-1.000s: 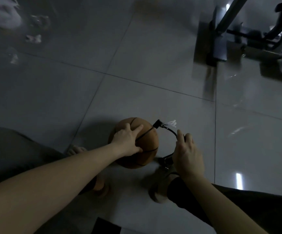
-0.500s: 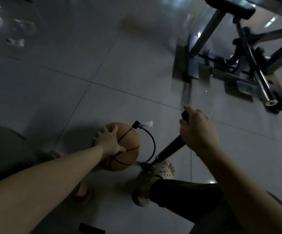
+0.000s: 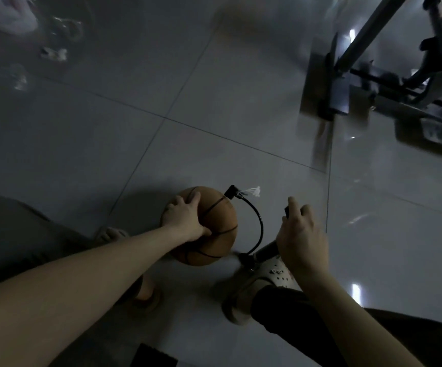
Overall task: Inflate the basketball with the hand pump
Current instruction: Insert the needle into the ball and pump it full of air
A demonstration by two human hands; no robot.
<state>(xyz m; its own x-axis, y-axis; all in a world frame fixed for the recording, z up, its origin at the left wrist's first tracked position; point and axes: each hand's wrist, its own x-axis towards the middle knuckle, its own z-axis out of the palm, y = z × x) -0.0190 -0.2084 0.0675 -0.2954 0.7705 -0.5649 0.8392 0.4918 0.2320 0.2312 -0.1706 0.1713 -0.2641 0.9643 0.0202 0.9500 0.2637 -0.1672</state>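
One metal frame (image 3: 331,102) well beyond basketball (image 3: 214,234), pump (image 3: 266,251).

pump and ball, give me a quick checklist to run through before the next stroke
1. Ball steadied: the left hand rests spread over the basketball. ok
2. Grip: the right hand is curled round the pump handle. ok
3. Air line: the hose runs in one smooth arc from the connector to the pump base, with no kink showing. ok
4. Seating: the connector meets the ball's far edge, but the needle is hidden. cannot tell
5. Base pinned: a shoe sits right at the pump base, but it is too dark to see whether it presses down. cannot tell
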